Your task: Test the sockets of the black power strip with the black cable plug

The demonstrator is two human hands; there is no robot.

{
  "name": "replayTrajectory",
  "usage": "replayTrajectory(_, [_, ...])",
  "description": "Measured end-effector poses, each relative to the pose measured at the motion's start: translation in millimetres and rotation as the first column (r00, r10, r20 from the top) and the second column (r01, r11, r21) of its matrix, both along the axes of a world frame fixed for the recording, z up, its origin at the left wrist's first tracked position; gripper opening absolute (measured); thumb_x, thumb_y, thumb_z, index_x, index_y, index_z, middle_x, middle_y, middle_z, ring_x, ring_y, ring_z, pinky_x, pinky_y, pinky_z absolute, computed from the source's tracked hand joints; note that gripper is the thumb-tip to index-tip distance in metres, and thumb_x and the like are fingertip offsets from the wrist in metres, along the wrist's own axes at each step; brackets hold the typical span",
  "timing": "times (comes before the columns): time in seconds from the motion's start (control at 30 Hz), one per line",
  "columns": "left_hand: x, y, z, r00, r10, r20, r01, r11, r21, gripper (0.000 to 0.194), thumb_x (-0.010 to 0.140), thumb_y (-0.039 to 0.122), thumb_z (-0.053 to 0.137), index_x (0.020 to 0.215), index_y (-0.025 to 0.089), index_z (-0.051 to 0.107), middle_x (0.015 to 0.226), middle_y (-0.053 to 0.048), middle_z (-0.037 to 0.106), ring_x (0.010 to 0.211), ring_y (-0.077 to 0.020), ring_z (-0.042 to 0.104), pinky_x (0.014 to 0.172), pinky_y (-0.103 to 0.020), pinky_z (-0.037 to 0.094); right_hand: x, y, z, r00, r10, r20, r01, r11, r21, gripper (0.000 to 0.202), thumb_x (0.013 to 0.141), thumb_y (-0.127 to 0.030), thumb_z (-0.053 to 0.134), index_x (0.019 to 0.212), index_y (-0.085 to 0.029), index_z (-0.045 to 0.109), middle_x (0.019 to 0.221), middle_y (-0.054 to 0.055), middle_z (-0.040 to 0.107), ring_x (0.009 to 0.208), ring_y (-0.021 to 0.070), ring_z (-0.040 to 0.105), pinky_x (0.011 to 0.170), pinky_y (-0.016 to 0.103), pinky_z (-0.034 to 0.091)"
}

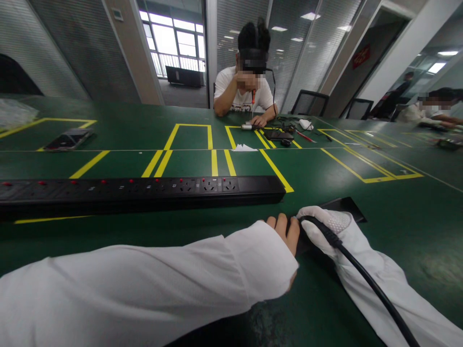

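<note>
My right hand (321, 224), in a white glove, is closed around a thick black cable (369, 282) with a ribbed sleeve near the grip. The cable runs back over my right forearm to the lower right edge. Bare and bent at the fingers, my left hand (285, 233) meets the right one fingertip to fingertip. What its fingers close on is hidden by the hands and the white cuff. Beneath and behind the right hand lies a flat black object (349, 207), mostly covered. A long black power strip (253, 185) with red switches lies just beyond my left forearm.
Yellow tape lines mark the green table (398, 231). A phone-like device (68, 139) lies at the left. Across the table, a person (246, 91) with a headset holds a red-handled screwdriver (253, 99) over a small metal part, near tangled cables and a white mouse (306, 124).
</note>
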State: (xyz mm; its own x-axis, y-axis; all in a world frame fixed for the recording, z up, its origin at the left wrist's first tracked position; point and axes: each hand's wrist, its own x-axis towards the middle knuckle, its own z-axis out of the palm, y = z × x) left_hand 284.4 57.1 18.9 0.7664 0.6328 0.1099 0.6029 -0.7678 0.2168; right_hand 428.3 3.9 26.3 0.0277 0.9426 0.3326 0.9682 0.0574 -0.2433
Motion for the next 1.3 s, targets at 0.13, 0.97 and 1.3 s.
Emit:
replayTrajectory(0.13, [-1,0,0.8,1.0,-0.013,-0.016,0.013,1.0,-0.006,0.041,0.083,0.017,0.025,0.123,0.018,0.031,0.124,-0.009,0.039,0.094,-0.0228,0.047,0.083,-0.043,0.036,0,1,2.0,1.0,0.001,-0.005,-0.001,1.0,0.002,0.036,0.082,-0.044,0.035,0.091,-0.014,0.053,0.07,0.0,0.053,0.058,0.0035,0.047,0.057,0.018,0.042])
replayTrajectory(0.97, [0,0,-1.7,1.0,-0.004,0.002,0.004,1.0,0.013,0.042,0.081,0.018,0.03,0.123,0.018,0.032,0.122,-0.009,0.04,0.093,-0.0227,0.047,0.081,-0.041,0.037,-5,1,1.9,0.999,-0.035,-0.025,0.036,0.999,0.037,0.039,0.081,-0.046,0.035,0.09,-0.013,0.054,0.067,0.0,0.054,0.054,0.0032,0.046,0.053,0.017,0.04])
replayTrajectory(1.3, [-20,6,25.9,0.978,-0.198,-0.071,0.195,0.98,-0.046,0.062,0.073,0.036,0.042,0.124,0.007,0.025,0.123,-0.017,0.036,0.099,-0.0262,0.044,0.085,-0.04,0.034,-9,4,-7.3,0.997,-0.059,-0.051,0.063,0.995,0.074,0.03,0.083,-0.037,0.036,0.092,-0.013,0.052,0.081,0.002,0.053,0.068,0.0057,0.05,0.061,0.019,0.044])
